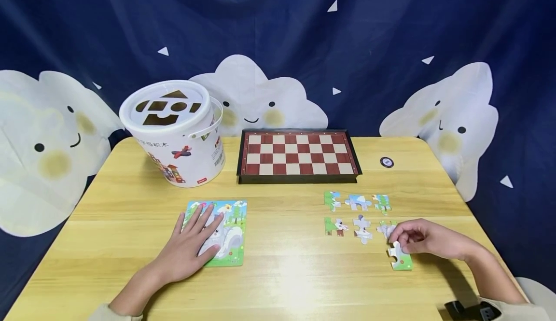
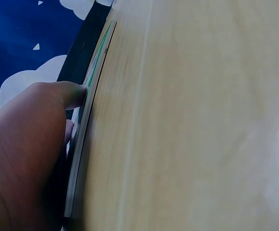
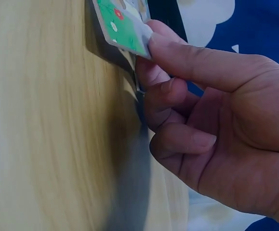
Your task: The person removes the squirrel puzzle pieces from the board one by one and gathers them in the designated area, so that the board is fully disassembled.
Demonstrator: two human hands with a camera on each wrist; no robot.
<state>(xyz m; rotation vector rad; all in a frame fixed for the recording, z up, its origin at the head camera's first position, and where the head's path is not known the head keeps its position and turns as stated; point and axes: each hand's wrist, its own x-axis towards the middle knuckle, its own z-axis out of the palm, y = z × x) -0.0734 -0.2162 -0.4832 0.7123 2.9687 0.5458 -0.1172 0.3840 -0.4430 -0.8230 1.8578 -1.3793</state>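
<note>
My left hand (image 1: 190, 249) rests with spread fingers on a squirrel picture puzzle board (image 1: 233, 240) at the left of the table. In the left wrist view, the thumb lies at the board's edge (image 2: 84, 139). Between thumb and index finger, my right hand (image 1: 427, 240) pinches a green puzzle piece (image 1: 405, 262) with a red flower. Seen from the right wrist, the piece (image 3: 122, 29) is tilted up from the wood, and the other fingers curl below it. Just beyond that hand lies a grey-and-green puzzle piece (image 1: 384, 228), partly covered by the fingers.
Several loose puzzle pieces lie in two rows, among them a squirrel-face piece (image 1: 362, 229) and a blue-sky piece (image 1: 358, 202). Behind stand a white bucket (image 1: 191, 161) with a shape-hole lid and a red-and-white checkered board (image 1: 298, 155). A small dark disc (image 1: 386, 162) is at right.
</note>
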